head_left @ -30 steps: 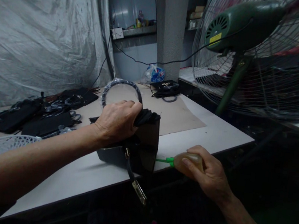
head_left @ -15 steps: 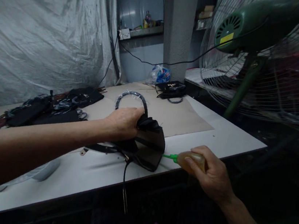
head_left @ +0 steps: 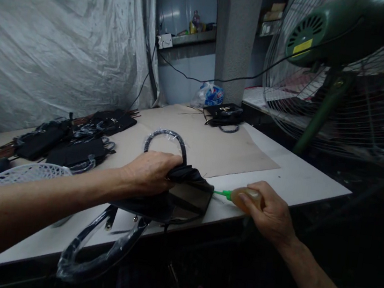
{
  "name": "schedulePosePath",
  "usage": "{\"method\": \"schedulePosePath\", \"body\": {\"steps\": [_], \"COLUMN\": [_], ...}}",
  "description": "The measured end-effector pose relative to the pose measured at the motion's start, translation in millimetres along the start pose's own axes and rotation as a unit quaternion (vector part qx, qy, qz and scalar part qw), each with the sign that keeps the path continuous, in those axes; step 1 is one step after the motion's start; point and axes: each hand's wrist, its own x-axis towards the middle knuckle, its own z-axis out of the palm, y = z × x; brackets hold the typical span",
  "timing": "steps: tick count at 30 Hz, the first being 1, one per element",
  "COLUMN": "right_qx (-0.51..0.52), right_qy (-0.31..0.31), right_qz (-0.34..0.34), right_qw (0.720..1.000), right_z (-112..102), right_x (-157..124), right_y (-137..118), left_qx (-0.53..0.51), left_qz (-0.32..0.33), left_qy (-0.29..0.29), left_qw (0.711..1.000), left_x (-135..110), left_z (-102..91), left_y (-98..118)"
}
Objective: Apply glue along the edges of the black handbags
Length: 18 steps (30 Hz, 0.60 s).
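A black handbag (head_left: 188, 199) lies tilted at the near edge of the table, its handles wrapped in clear plastic. My left hand (head_left: 151, 169) is closed on the bag's upper part, next to one looped handle (head_left: 168, 133). Another plastic-wrapped handle (head_left: 99, 254) hangs over the table's front edge. In my right hand (head_left: 273, 213) is a squeeze bottle (head_left: 246, 199) of amber liquid with a thin green nozzle (head_left: 223, 193). The nozzle's tip is at the right edge of the bag; whether it touches I cannot tell.
Several black bags (head_left: 79, 141) lie piled at the left, near a white plastic basket (head_left: 29, 172). Another black bag (head_left: 224, 115) rests at the back beside a clear plastic bag (head_left: 210, 94). A large green fan (head_left: 333, 35) stands at the right. Brown sheeting (head_left: 226, 148) covers part of the table.
The black bag has turned in my left hand, and its second handle has swung out over the front edge. My right hand keeps the nozzle at the bag's right edge, slightly higher.
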Motion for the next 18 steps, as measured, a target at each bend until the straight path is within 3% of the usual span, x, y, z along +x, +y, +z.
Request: {"method": "schedulePosePath", "body": {"steps": [5, 18], "right_qx": [0.007, 0.034], "right_qy": [-0.031, -0.102], "right_qz": [-0.008, -0.083], "right_qw": [0.999, 0.991], "right_z": [0.4, -8.4], "right_x": [3.6, 10.6], "right_y": [5.8, -8.6], "left_qx": [-0.008, -0.041], "left_qz": [-0.006, 0.018], "left_qy": [0.022, 0.046], "left_qw": [1.000, 0.998], "left_x": [-5.1, -12.1], "left_z": [8.4, 20.9], "left_y": [-0.8, 2.4]}}
